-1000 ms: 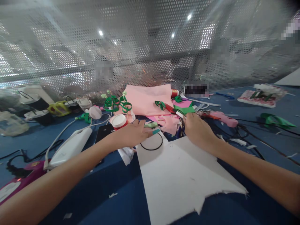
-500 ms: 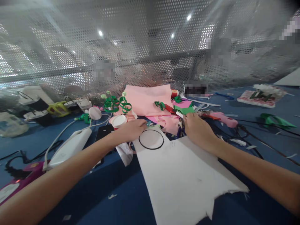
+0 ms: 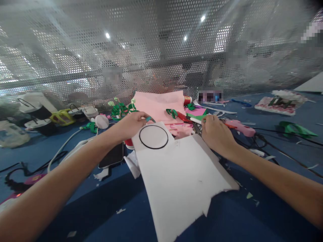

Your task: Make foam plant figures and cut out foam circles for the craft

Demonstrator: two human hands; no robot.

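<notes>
A large white sheet with torn lower edges lies on the blue table, a black circle drawn near its far corner. My left hand is closed on that far corner and holds it raised off the table, above a red cup. My right hand rests at the sheet's right far edge with its fingers curled. A thin white stick and dark blades show just past its fingertips; what it grips is unclear. Red scissor handles lie beyond.
Pink paper and green paper curls sit behind the sheet. A pink glue gun with black cables lies right. A phone and white cables lie left. A perforated metal screen closes the far side.
My left hand closed on the sheet's far corner and lifted it up and to the left, carrying the circle with it. My right hand moved slightly farther away.
</notes>
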